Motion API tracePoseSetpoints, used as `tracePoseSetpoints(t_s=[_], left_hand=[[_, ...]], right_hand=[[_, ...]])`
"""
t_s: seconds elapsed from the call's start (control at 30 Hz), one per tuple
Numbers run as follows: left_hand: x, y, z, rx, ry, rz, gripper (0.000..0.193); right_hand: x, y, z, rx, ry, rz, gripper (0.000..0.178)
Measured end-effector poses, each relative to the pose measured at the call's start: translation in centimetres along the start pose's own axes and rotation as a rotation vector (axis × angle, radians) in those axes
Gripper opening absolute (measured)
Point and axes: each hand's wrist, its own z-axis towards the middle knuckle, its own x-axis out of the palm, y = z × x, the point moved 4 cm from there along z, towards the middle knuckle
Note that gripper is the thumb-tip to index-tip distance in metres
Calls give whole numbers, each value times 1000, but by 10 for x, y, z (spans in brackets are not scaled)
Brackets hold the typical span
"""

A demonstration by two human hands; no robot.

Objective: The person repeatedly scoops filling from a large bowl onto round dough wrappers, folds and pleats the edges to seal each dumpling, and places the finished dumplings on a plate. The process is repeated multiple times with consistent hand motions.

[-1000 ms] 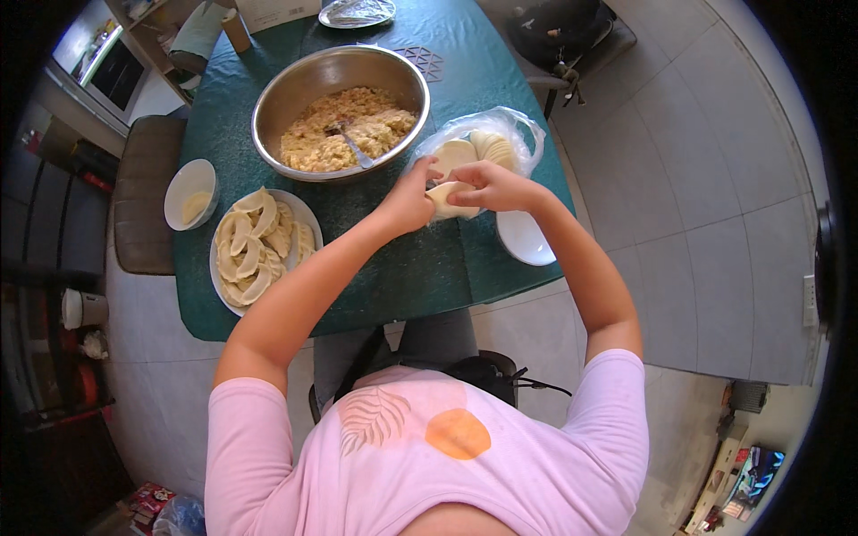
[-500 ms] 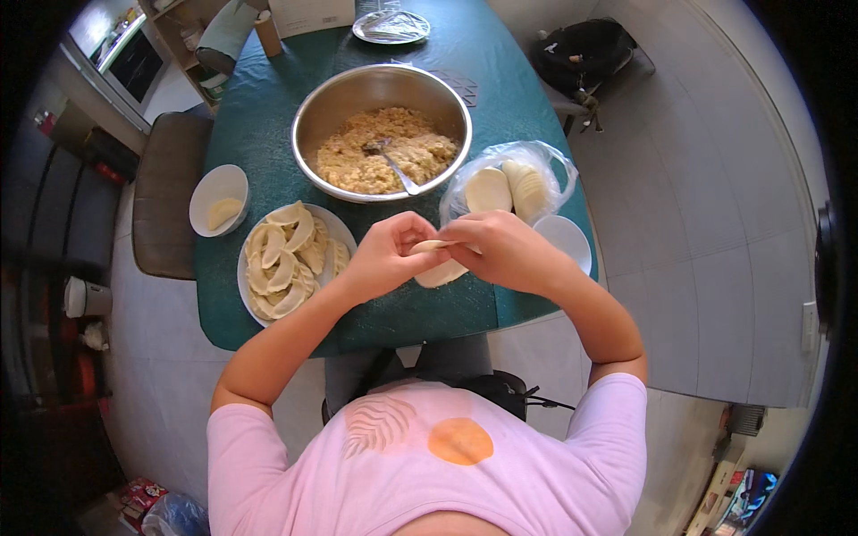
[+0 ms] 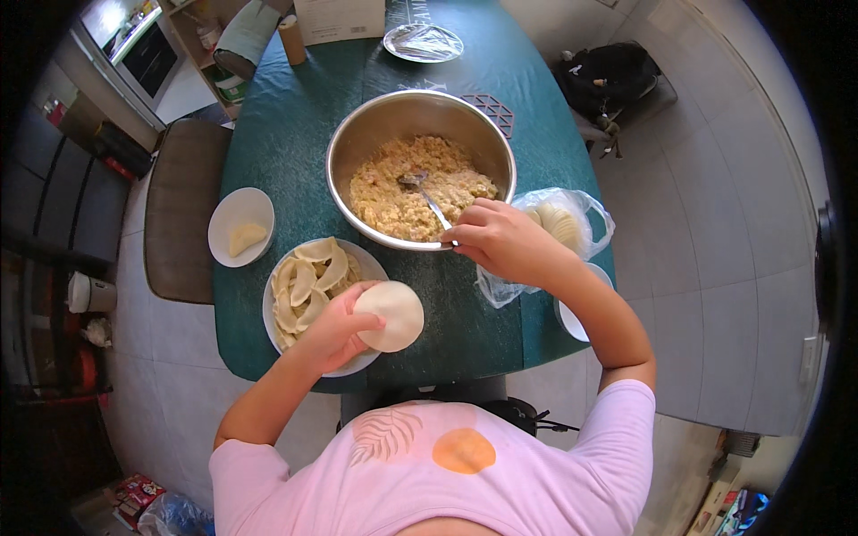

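My left hand (image 3: pixel 340 329) is closed on a round, flat dumpling wrapper (image 3: pixel 398 316), thumb on top, above the near edge of a white plate (image 3: pixel 359 364). Folded dumplings (image 3: pixel 308 279) are heaped on that plate. At the near right rim of a large steel bowl (image 3: pixel 350 207), my right hand (image 3: pixel 500 239) grips the handle of a metal spoon (image 3: pixel 435 207). The spoon's head rests in a yellowish-brown chopped filling (image 3: pixel 393 189). Beside my right hand lies a clear plastic bag (image 3: pixel 597 234) with a stack of wrappers (image 3: pixel 559 225), partly hidden by that hand.
A white bowl (image 3: pixel 259 207) with a pale piece of dough stands at the left. Another white bowl (image 3: pixel 572 320) sits under my right forearm at the table's edge. Farther back are a film-covered plate (image 3: pixel 424 43), a lattice trivet (image 3: pixel 493 112) and a cardboard box (image 3: pixel 344 20).
My hands have parted. The left moved down and left with the wrapper, now lying flat in it; the right went up to the bowl and took hold of the spoon. The view has shifted.
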Motion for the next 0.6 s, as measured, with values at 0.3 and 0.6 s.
tracePoseSetpoints(t_s=[0.3, 0.6], left_hand=[[-3, 2, 0, 57, -84, 8, 28], [-7, 1, -13, 35, -56, -24, 19]], right_hand=[[-9, -26, 45, -35, -106, -22, 18], [-45, -60, 17, 616, -496, 729, 26]])
